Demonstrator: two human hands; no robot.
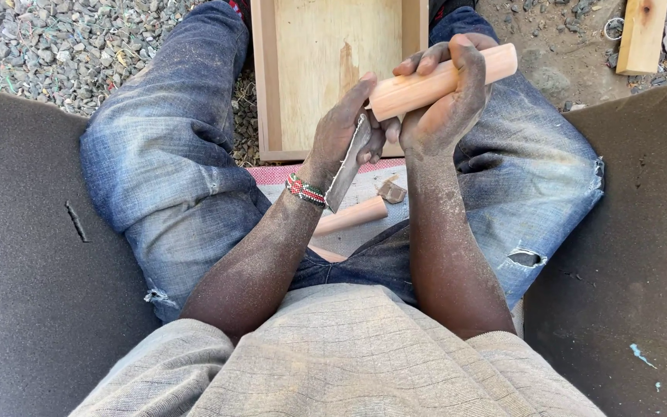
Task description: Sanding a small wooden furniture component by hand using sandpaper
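While the person sits with knees spread, both hands meet over the lap, a little right of the middle. The right hand (445, 96) is wrapped tight around a round wooden stick (441, 81), which lies slanted, its far end poking out to the upper right past the knuckles and its near end pointing left. The left hand (345, 135) is closed around a flat metal blade (349, 162); the thumb presses against the cut end of the stick, and the blade runs back along the palm toward the wrist, its tip reaching a beaded bracelet (305, 190). Whether the blade's edge touches the wood, I cannot tell.

Below the hands, between the thighs, a second wooden stick (353, 215) lies on a pale cloth (368, 189), with a small wood chip (392, 192) just beside it. Farther off, between the knees, an open wooden box (264, 85) sits on the gravel (55, 46). A short plank (642, 35) lies on the ground at the far right. Dust covers the jeans (164, 154) and both forearms.
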